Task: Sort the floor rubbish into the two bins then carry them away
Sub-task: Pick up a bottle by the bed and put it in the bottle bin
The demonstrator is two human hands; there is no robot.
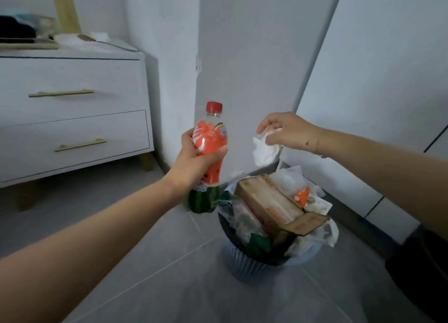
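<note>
My left hand [194,162] grips a plastic bottle [209,138] with a red cap and a red-and-green watermelon label, held upright just left of the bin. My right hand [283,132] pinches a crumpled white tissue [263,151] that hangs above the bin's far side. The pale blue lattice bin [244,265] stands on the floor below both hands. It is lined with a bag and stuffed with a brown cardboard box [269,204], white paper, green wrappers and an orange scrap. Only one bin is in view.
A white chest of drawers [72,119] with brass handles stands at the left, with clutter on top. White walls and a door panel [375,80] close the corner behind the bin. Grey floor tiles [169,286] spread in front. A dark shape [421,269] sits at the right edge.
</note>
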